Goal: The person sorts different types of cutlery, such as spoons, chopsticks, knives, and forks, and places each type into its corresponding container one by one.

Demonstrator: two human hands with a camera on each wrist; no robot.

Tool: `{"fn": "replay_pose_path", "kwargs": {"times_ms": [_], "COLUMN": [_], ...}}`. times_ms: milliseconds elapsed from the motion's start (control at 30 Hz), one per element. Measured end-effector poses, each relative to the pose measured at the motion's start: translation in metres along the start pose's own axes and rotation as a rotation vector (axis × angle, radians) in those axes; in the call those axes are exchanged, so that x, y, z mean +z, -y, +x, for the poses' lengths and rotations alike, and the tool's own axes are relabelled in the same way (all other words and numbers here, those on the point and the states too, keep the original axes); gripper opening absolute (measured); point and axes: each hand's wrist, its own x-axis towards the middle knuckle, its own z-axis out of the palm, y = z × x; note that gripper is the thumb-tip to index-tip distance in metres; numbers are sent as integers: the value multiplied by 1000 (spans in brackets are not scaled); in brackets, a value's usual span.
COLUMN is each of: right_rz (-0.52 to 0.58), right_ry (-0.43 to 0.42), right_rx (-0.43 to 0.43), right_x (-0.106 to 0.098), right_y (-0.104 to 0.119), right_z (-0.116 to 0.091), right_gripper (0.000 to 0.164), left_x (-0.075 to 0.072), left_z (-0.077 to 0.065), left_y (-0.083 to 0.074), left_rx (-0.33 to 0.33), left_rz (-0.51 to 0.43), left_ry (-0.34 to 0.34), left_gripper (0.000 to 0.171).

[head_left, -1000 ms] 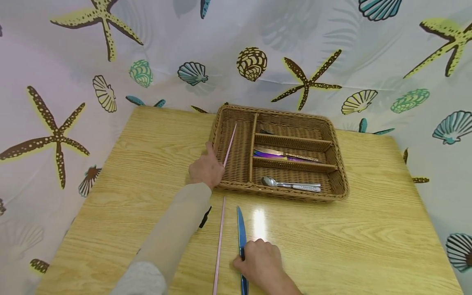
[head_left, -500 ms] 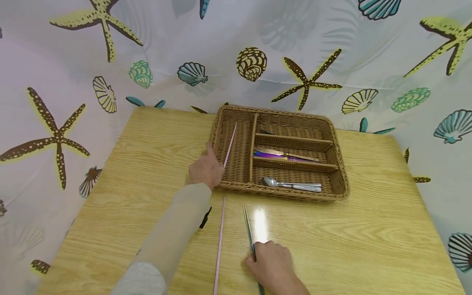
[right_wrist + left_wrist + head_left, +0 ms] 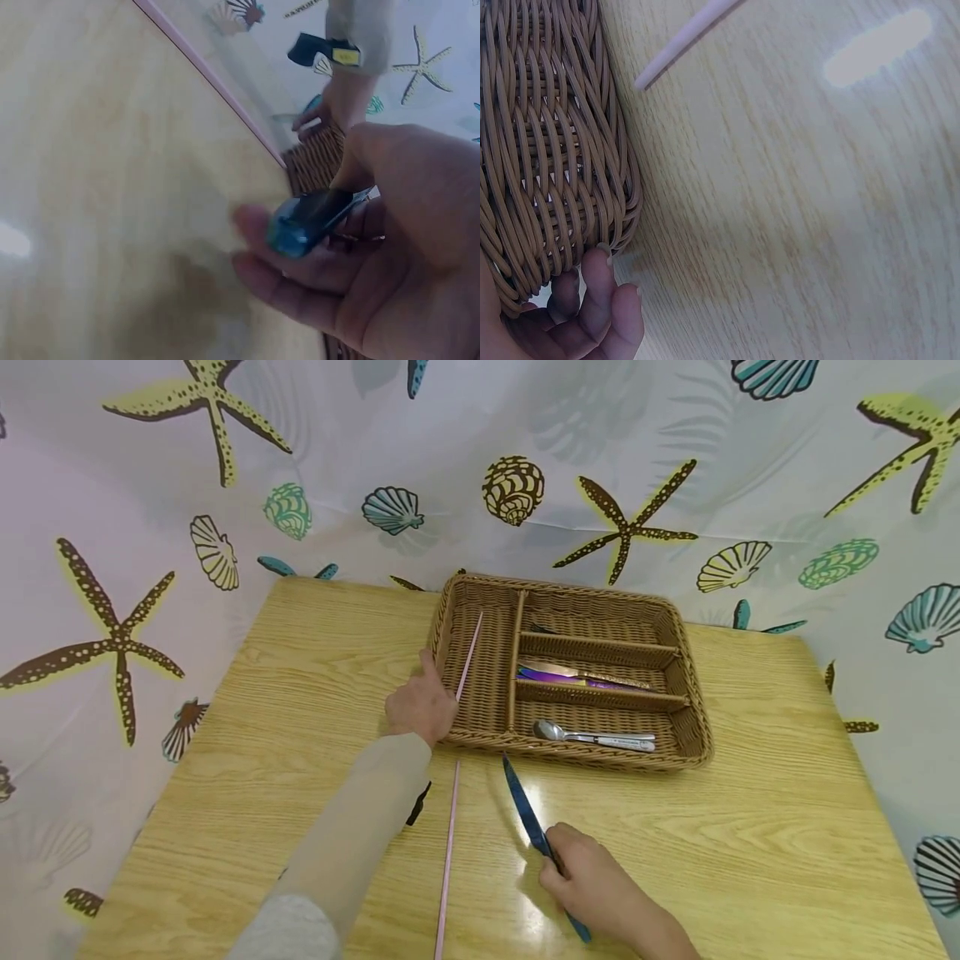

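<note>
My left hand (image 3: 420, 700) grips the front left corner of a brown wicker cutlery basket (image 3: 573, 756); in the left wrist view its fingers (image 3: 596, 289) curl at the basket's lower edge. My right hand (image 3: 588, 870) holds a blue table knife (image 3: 527, 806) by its handle, over the table in front of the basket. The knife's blade points away and slightly left, its tip close to the basket's front wall. In the right wrist view the handle's blue end (image 3: 292, 234) sticks out between thumb and fingers.
One pink chopstick (image 3: 471, 652) leans in the basket's left compartment, and another pink chopstick (image 3: 447, 860) lies on the wooden table (image 3: 765, 843). Knives (image 3: 558, 677) fill the middle right compartment; a spoon (image 3: 551, 731) lies in the front one. A shell-patterned cloth (image 3: 450, 435) hangs behind.
The right hand has moved right and forward with the knife, turning it so the blade slants left and its tip nears the basket. The left hand has stayed at the basket corner.
</note>
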Motion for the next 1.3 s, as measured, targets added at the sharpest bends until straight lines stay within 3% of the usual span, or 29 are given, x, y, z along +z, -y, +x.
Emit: {"fn": "replay_pose_path", "kwargs": {"times_ms": [100,233,400,567,800,933,1300], "right_rz": [40,12,-98,-207,-294,-338,-433], "right_ry": [-7,-52,-120,-174,-205,-234,-243], "right_rx": [14,-32,-126,-150,-89,-48,56], "right_x": [-15,-37,-68,-97,-126,-141,-172], "right_y": [-2,-6,-12,-20,-25,-28,-45], "right_z": [1,4,10,19,34,47,82], "right_gripper": [15,10,10,20,34,31,41], "left_x": [0,1,4,4,3,3,3], "left_z": [0,0,1,1,1,1,1], "left_y": [0,0,1,0,0,1,0], "left_rx": [1,5,9,5,1,-2,-2], "left_rz": [-1,-2,2,13,19,13,6], "left_ry": [-3,-18,-48,-49,-43,-43,-27], "left_gripper": [74,73,72,73,73,73,74]}}
